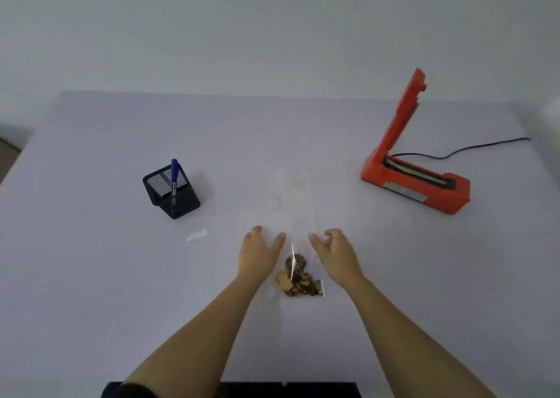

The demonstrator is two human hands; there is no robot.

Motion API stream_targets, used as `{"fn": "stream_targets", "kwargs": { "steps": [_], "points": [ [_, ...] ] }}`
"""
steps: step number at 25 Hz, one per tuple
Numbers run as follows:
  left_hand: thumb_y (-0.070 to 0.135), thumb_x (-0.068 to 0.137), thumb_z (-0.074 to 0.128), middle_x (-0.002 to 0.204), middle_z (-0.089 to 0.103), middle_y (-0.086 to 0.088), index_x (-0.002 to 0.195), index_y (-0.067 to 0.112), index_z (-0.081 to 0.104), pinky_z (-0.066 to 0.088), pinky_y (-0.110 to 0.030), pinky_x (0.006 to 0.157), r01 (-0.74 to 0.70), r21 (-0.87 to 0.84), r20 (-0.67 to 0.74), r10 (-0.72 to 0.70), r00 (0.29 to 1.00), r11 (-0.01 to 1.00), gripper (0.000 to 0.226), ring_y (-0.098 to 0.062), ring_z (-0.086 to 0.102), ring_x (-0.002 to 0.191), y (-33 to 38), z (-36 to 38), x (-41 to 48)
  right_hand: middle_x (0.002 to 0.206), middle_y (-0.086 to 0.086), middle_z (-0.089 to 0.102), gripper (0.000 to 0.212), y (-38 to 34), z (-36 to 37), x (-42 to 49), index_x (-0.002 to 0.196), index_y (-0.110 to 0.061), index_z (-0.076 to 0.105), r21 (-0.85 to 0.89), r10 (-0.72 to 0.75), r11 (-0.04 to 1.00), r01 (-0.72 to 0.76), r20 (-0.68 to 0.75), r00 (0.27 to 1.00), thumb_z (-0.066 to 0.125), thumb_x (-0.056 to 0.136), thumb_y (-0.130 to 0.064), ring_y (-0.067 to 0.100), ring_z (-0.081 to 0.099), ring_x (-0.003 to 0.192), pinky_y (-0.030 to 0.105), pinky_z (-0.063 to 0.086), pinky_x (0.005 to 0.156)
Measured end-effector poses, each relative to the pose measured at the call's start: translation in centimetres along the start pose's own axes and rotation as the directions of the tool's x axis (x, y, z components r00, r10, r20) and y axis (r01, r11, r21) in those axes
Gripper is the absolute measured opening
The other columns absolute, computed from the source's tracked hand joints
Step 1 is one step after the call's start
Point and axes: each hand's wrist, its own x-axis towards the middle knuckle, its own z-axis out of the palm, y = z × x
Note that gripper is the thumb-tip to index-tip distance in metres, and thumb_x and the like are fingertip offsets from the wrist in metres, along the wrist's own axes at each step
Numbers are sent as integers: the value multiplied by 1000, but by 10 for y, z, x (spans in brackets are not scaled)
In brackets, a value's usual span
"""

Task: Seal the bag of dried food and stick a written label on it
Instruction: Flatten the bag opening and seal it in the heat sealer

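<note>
A long clear plastic bag (292,203) lies flat on the table in front of me, its mouth pointing away. Brown dried food (298,278) sits bunched at its near end. My left hand (260,250) rests at the bag's left edge, fingers spread and palm down. My right hand (335,250) hovers at the bag's right edge, fingers loosely curled; neither hand grips anything. A small white label (197,234) lies on the table to the left. A blue pen (174,179) stands in a black mesh holder (171,193). The red heat sealer (415,167) stands at the right with its arm raised.
The sealer's black cable (472,148) trails off to the right across the pale table (91,261). A white wall rises behind the far table edge. A dark strip shows at the table's near edge below my arms.
</note>
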Motion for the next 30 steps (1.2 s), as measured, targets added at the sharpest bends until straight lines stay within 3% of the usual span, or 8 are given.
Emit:
{"fn": "stream_targets", "kwargs": {
  "steps": [3, 9, 13, 15, 19, 24, 28, 30],
  "points": [
    [51, 84, 57, 124, 54, -11, 138, 9, 34, 45, -41, 96, 50, -64, -44, -53, 998, 997, 72, -28, 52, 114, 1, 18, -1, 107, 3, 58, 48, 4, 14, 4, 121, -12, 49, 122, 58, 991, -63, 40, 997, 55, 88, -46, 15, 56, 95, 23, 40, 80],
    [35, 83, 67, 76, 51, 5, 129, 12, 44, 40, -18, 63, 64, -202, -26, -71, 997, 977, 56, -6, 50, 69, 2, 19, 1, 99, 2, 67, 19, 16, 27, 7, 101, -19, 60, 386, 67, 918, -94, 83, 994, 65, 85, -28, 14, 65, 90, 21, 49, 76],
    [30, 85, 66, 79, 62, 0, 97, 19, 68, 47, -24, 67, 14, -247, 45, -3, 999, 969, 17, -13, 56, 73, -9, 12, 10, 84, 3, 70, 4, 20, 23, 7, 86, -21, 63, 474, 64, 876, -91, 73, 995, 67, 84, -18, 9, 66, 72, 18, 49, 62],
    [28, 84, 67, 74, 63, -3, 83, 18, 71, 51, -30, 69, 6, -303, 91, 23, 996, 953, 11, -14, 58, 67, -16, 8, 15, 78, -1, 70, 5, 23, 21, 9, 82, -18, 64, 467, 59, 881, -81, 62, 996, 68, 83, -15, 7, 66, 69, 20, 50, 63],
    [24, 88, 64, 74, 65, 0, 84, 12, 67, 51, -32, 69, 0, -382, 151, 62, 987, 924, 13, -12, 58, 65, -22, 0, 15, 82, 0, 72, 8, 20, 22, 4, 81, -21, 64, 449, 21, 893, -41, 51, 998, 69, 82, -15, 17, 69, 79, 31, 55, 76],
    [17, 95, 50, 76, 73, 0, 88, 7, 52, 54, -23, 67, 29, -611, 198, 117, 973, 791, 12, -11, 66, 68, -16, -9, 9, 81, -1, 71, 8, -1, 24, 1, 82, -22, 66, 443, -136, 887, 128, -12, 991, 70, 81, -15, 17, 69, 79, 26, 56, 71],
    [19, 94, 53, 83, 74, -10, 91, 8, 53, 57, -27, 75, 6, -645, 177, 142, 974, 764, 11, -19, 70, 78, -11, -14, 12, 94, 1, 72, 8, -6, 18, 3, 89, -26, 65, 540, -86, 841, 20, 98, 992, 68, 82, -27, 15, 68, 90, 28, 56, 78],
    [18, 92, 57, 81, 75, -8, 94, 8, 57, 57, -26, 74, 25, -655, 201, 142, 969, 755, 10, -20, 71, 79, -12, -15, 14, 92, 0, 72, 13, -3, 18, 4, 93, -26, 65, 532, -61, 846, -37, 165, 984, 70, 81, -23, 16, 69, 89, 27, 56, 76]
  ]
}}
